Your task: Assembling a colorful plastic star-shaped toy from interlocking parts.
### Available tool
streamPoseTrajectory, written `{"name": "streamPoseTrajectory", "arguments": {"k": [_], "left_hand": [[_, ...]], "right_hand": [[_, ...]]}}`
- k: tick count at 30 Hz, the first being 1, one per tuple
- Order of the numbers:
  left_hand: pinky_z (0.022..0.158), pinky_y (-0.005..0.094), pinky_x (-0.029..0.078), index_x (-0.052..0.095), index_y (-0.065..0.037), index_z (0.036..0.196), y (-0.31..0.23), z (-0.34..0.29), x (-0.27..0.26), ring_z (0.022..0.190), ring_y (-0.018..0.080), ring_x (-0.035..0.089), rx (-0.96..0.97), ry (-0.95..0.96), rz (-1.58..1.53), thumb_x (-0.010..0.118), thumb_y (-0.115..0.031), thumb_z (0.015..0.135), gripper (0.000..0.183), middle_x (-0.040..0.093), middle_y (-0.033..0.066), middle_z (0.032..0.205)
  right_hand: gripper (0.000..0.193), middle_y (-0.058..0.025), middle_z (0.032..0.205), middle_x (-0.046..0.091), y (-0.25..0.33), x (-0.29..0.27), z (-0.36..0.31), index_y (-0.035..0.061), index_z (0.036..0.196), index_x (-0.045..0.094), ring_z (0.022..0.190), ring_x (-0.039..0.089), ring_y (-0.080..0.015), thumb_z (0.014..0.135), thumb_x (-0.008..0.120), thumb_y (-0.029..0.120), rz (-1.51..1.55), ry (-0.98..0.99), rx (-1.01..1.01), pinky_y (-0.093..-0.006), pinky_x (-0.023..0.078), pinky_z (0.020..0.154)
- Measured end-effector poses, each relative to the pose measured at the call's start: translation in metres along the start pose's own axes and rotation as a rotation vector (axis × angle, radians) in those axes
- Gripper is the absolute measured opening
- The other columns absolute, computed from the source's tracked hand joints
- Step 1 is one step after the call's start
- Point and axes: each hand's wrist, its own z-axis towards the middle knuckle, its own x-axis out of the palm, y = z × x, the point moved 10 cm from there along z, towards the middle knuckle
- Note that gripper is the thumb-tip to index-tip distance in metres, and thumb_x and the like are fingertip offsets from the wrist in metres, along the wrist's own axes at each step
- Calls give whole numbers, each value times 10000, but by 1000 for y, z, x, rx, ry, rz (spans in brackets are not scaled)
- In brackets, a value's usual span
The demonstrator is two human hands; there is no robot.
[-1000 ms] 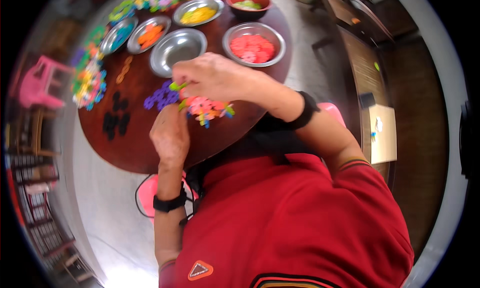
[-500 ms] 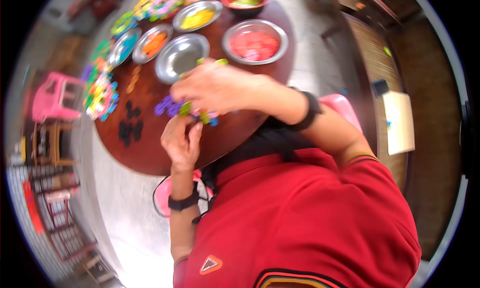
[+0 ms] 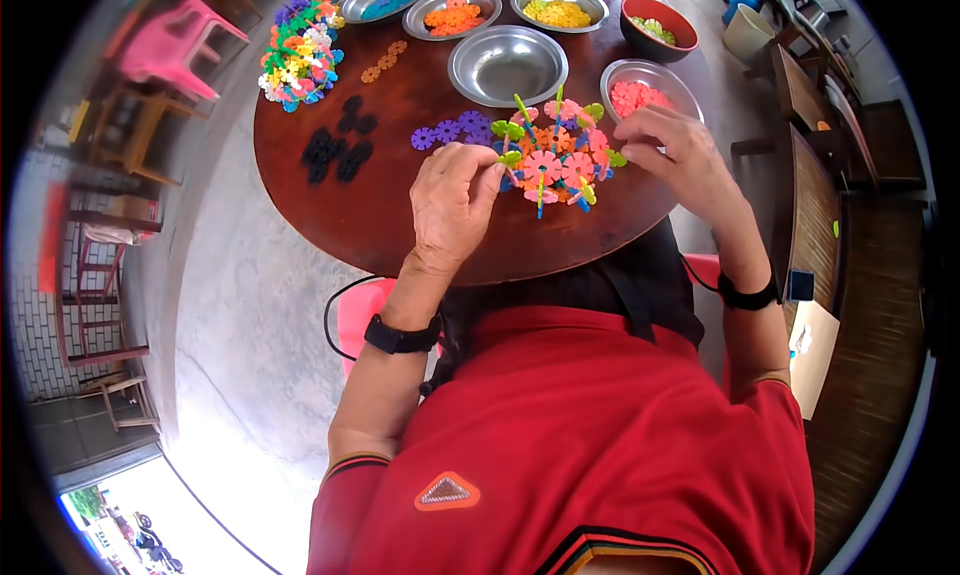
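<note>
On the round brown table stands a ball-like construction of interlocking plastic flower discs in pink, orange, green and blue. My left hand is at its left side, thumb and forefinger pinched on a green flower disc. At the right side is my right hand, its fingers curved and its thumb apart, close to the pink and green discs. Nothing shows held in it. Loose purple flower discs lie just behind my left hand. The construction's underside is hidden.
Black flower discs and a few orange ones lie left on the table. An empty metal bowl stands behind the construction. Other bowls hold pink, yellow, orange and blue discs. A finished-looking chain curves far left.
The view has shifted, so the table appears farther right. My right hand has moved off from over my left to the construction's right side, and the construction now shows between both hands.
</note>
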Motion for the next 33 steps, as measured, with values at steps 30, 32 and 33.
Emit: {"name": "streamPoseTrajectory", "arguments": {"k": [30,32,33], "left_hand": [[620,374,423,532,-99,732,-13,2,-9,633,253,526,152,-52,86,676,-38,681,164,520,39,671],[624,371,418,538,-97,738,-14,3,-9,634,255,526,147,-43,66,663,-35,690,148,521,42,673],[627,369,414,543,-96,744,-13,3,-9,634,257,526,146,-40,43,650,-32,698,132,522,45,674]], "right_hand": [[302,-144,1013,613,-116,-19,16,96,1130,632,1028,578,-333,830,633,132,-339,-80,199,-399,459,889],[314,-145,1016,611,-127,-9,21,105,1132,631,1038,576,-331,821,640,139,-403,-71,162,-403,456,899],[329,-146,1022,612,-133,-3,23,113,1136,630,1047,573,-328,808,647,141,-444,-35,144,-404,455,908]]}}
